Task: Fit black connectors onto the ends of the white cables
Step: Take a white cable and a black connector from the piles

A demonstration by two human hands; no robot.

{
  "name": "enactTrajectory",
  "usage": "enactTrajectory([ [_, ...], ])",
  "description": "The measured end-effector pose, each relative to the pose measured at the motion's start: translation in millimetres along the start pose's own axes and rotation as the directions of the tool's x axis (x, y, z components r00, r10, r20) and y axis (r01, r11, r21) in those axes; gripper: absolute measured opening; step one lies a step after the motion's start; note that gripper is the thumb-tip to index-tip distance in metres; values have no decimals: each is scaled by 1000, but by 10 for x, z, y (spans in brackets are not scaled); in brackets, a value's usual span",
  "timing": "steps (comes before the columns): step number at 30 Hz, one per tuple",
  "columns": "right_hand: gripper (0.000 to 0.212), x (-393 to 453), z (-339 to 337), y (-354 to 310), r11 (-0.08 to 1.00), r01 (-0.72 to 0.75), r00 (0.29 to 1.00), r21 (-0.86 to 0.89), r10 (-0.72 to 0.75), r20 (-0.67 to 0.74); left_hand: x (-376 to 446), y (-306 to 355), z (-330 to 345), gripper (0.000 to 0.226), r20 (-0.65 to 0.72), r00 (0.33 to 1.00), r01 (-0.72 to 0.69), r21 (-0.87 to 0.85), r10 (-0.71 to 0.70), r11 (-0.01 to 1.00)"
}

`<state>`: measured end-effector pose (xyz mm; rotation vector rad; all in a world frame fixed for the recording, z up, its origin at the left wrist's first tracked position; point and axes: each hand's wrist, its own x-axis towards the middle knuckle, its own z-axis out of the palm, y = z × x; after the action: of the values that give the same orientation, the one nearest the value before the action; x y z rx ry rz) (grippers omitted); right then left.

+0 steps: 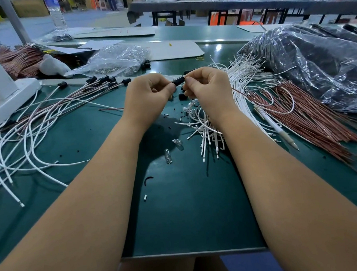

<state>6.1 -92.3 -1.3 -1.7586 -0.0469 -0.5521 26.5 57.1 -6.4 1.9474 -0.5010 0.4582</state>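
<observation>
A small black cylindrical plastic connector (177, 81) is being pinched between both hands, raised just above the green surface (189, 209). The left hand (148, 95) is clenching on the connector's near-left end; the right hand (206, 86) is pinching at its far-right end with curled fingertips. The connector's long axis is running left-low to right-high, straight from one grip to the other. Whether a wire end is being held inside the right grip cannot be told; a thin reddish wire (237, 90) is seen trailing out just right of that hand. Loose white insulated cables (207, 133) are lying below and nearer than the right grip, so the right hand is judged the nearer one for feeding. Spare black connectors (182, 96) are sitting just beneath the grips. Finished cables with black ends (102, 80) are fanning out to the left.
</observation>
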Motion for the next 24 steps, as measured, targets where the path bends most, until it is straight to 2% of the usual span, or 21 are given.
enactTrajectory([
  [10,13,-38,36,-46,993,43,999,-111,-43,3,7,30,8,9,38,999,26,-32,-25,999],
  [12,9,-24,50,-25,988,55,998,-143,-56,-5,20,35,-8,8,79,996,48,-28,-46,998],
  [16,6,-2,45,4,981,66,998,-182,-65,11,30,39,-51,19,187,979,90,-47,-80,995],
  [20,5,21,0,-17,982,51,999,-185,-47,24,38,25,-119,20,234,968,106,-63,-88,992],
  [22,6,38,-31,-49,963,69,998,-259,-63,32,38,9,-117,11,206,973,121,-66,-105,990],
  [24,14,51,-74,-85,901,123,991,-415,-89,100,43,-23,-99,8,144,981,135,-25,-130,991],
])
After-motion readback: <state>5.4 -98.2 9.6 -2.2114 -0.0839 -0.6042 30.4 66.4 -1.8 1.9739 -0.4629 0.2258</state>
